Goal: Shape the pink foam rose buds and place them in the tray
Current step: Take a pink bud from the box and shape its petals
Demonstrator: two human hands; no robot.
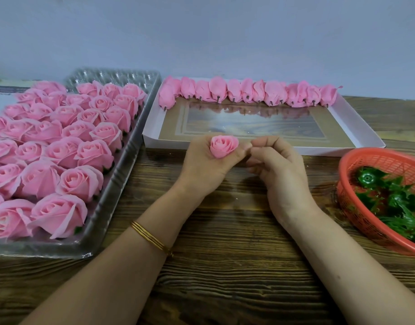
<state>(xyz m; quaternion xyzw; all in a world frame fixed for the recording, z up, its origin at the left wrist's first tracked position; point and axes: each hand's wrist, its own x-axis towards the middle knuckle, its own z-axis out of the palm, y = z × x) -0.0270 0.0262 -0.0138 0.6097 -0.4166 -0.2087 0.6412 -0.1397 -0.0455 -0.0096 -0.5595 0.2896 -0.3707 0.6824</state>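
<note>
The pink rose bud (pixel 224 146) is being held above the wooden table (pixel 225 266), just in front of the white tray (pixel 169 143). The left hand (pixel 201 167) is gripping it from below, fingers curled round its base, so that the petal spiral is facing up toward the operator for inspection and shaping.

The right hand (pixel 279 165) is sitting just beside the bud with its fingers curled and its fingertips meeting the left thumb. Whether it is pinching a petal edge cannot be told.

In the white tray, a row of buds (pixel 248 92) is lying along the far wall, stems pointing toward the operator. This layout is probably keeping the near floor free for further buds, so the held bud is likely going there once shaped.

To the left, a clear plastic tray (pixel 122 174) is holding opened roses (pixel 84 146) in rows. To the right, a red basket (pixel 361 219) is holding green calyx pieces (pixel 389 200) within reach.
</note>
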